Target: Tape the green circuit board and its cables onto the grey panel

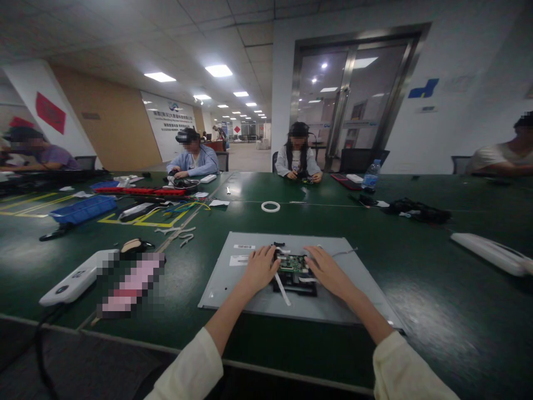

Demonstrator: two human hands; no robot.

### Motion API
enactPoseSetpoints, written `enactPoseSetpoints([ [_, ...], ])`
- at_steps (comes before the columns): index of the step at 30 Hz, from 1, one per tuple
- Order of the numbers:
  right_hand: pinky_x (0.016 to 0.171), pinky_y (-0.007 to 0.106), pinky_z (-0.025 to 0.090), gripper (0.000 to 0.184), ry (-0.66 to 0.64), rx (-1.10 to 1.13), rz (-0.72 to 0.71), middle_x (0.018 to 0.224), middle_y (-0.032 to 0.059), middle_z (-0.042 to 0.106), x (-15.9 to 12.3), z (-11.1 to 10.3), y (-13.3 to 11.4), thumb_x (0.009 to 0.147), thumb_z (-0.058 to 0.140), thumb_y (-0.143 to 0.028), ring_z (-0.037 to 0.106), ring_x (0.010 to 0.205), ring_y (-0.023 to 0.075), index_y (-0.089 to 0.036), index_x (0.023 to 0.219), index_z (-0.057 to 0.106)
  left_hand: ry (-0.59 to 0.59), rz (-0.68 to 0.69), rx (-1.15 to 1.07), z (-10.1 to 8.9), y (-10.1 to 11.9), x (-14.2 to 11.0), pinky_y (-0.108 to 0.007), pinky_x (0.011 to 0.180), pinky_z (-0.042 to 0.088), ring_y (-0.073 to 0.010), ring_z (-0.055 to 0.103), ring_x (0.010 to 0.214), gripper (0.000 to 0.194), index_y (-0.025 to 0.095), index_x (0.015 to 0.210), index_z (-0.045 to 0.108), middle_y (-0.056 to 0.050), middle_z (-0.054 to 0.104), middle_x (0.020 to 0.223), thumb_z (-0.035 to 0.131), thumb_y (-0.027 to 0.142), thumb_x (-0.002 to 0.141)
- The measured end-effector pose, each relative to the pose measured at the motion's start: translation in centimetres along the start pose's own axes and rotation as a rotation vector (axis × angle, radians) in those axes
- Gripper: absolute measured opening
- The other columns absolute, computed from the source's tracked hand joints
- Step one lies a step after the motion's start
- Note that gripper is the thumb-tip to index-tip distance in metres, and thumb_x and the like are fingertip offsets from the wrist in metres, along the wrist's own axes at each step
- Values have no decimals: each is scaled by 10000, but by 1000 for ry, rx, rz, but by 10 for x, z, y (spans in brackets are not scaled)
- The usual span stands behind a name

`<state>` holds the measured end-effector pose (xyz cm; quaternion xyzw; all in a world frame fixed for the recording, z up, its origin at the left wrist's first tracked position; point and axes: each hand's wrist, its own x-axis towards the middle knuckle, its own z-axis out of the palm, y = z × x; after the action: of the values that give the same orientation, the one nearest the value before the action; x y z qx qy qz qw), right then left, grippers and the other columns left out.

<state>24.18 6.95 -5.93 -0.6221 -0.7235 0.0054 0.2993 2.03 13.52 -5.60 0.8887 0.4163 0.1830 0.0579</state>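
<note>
A large flat grey metal panel (245, 289) lies on the table in front of me, with white labels near its left side. On its middle sits a green circuit board (292, 263), with a black plastic frame (302, 288) just below it. My left hand (261, 269) grips the board's left edge, fingers bent down and thumb near a white ribbon cable (283, 289). At the board's right edge, my right hand (327, 270) has its fingers closed against it. A second short white strip (308, 280) shows beside the right fingers. My fingertips are partly hidden.
A white power bank (79, 276) with a cable lies at left, by a blurred pink object (133, 283). Beyond are a blue tray (83, 209), a white tape ring (270, 206), and a water bottle (372, 175). Several people sit around the table.
</note>
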Motion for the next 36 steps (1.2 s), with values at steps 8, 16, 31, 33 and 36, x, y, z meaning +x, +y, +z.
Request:
enactPoseSetpoints([
  [8, 1029, 415, 355, 391, 63, -8, 141, 1222, 125, 551, -10, -18, 56, 864, 361, -252, 491, 1162, 229, -158, 1205, 527, -16, -5, -29, -2, -1, -1, -401, 1056, 297, -225, 367, 1292, 461, 174, 1326, 397, -97, 443, 1376, 284, 406, 944],
  [16, 1003, 398, 369, 330, 92, -84, 169, 1129, 128, 579, -12, -24, 52, 765, 492, -213, 516, 1100, 247, -153, 1073, 595, 53, -43, -9, -1, -5, 2, -396, 1049, 308, -227, 392, 1273, 465, 137, 1325, 385, -122, 464, 1349, 256, 382, 952],
  [31, 753, 300, 499, 222, 31, 105, 255, 1015, 110, 602, -16, -32, 34, 777, 483, -190, 610, 814, 170, -159, 948, 621, 60, -230, 117, -2, -12, -1, -478, 1014, 294, -283, 357, 1273, 327, 180, 1196, 489, -134, 452, 1333, 382, 299, 911],
  [33, 774, 307, 492, 197, -9, 105, 244, 972, 96, 616, -16, -33, 33, 779, 488, -204, 609, 829, 178, -167, 914, 627, 53, -209, 96, -4, -12, 0, -456, 1014, 302, -269, 373, 1268, 316, 184, 1187, 497, -122, 469, 1322, 368, 277, 914],
  [36, 808, 320, 474, 195, -67, 112, 206, 938, 80, 626, -17, -34, 33, 789, 479, -225, 602, 859, 186, -169, 891, 636, 44, -159, 57, -6, -12, 0, -411, 1015, 315, -240, 412, 1246, 308, 184, 1168, 513, -103, 502, 1297, 347, 243, 915],
])
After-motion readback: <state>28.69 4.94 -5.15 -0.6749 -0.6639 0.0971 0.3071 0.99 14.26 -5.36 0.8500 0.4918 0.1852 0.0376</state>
